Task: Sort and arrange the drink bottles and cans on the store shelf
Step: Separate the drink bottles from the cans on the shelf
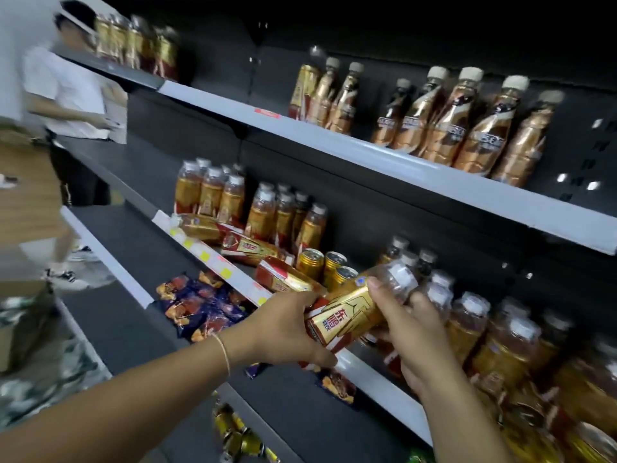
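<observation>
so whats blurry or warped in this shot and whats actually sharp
Head view: the held bottle and both hands, left and right, are sharpest; the person at far left is motion-smeared; shelf edges bow from wide-angle distortion; the top is dark.

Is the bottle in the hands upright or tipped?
Tipped: the bottle lies slanted, cap end up-right, held by left hand and right hand.

I am looking into a shop aisle. Long dark metal shelves point(417, 168) with pale front strips run in tiers, and small price tags point(207, 253) are stuck along one strip. Rows of identical gold-labelled drink bottles point(467, 128) stand on them, beside gold cans point(310, 264) and bagged snacks point(200, 305) on a lower tier. Another person point(66, 105) stands farther down the aisle.
</observation>
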Demonstrator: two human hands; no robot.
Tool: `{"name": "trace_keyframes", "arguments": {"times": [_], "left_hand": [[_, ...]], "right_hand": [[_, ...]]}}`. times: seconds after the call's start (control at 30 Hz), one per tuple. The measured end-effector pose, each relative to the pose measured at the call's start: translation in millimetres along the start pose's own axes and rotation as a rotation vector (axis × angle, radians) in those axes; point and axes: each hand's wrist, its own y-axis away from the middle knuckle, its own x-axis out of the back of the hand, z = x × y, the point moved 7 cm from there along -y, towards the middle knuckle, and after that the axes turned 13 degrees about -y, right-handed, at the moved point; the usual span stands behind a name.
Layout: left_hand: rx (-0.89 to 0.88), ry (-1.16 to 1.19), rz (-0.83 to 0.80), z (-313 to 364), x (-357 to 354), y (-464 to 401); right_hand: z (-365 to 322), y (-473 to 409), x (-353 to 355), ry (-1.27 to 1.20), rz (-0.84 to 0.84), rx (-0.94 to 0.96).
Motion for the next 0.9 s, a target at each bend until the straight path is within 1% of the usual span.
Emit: {"name": "trace_keyframes", "arguments": {"times": [0.17,0.3,0.4,0.53,0.77,0.83,0.9], "left_hand": [[0.086,-0.030,0.044,-55.3,30.8,13.3],[0.127,-0.002,0.033,-93.2,40.2,10.9],[0.153,0.021,0.031,-116.2,44.1,1.4],[0.161,0.048,0.050,-143.8,50.1,-23.3],[0.164,0.047,0.042,-186.8,74.5,-91.8],[0.183,0.057,0.055,-200.3,83.9,-111.2],[0.198,0.019,0.083,-215.0,96.9,-128.5]], "right_hand": [[16.6,-20.0,-61.7,-0.019,-0.092,-0.020],[29.1,-42.5,-94.8,0.024,-0.169,-0.073],[36.8,-63.5,-113.2,-0.009,-0.219,-0.103],[45.8,-102.2,-131.1,-0.037,-0.232,-0.102],[44.9,-190.2,-174.6,-0.006,-0.240,-0.003],[43.8,-216.7,-186.9,-0.005,-0.240,-0.017],[45.9,-241.5,-195.6,-0.024,-0.212,-0.061]]}}
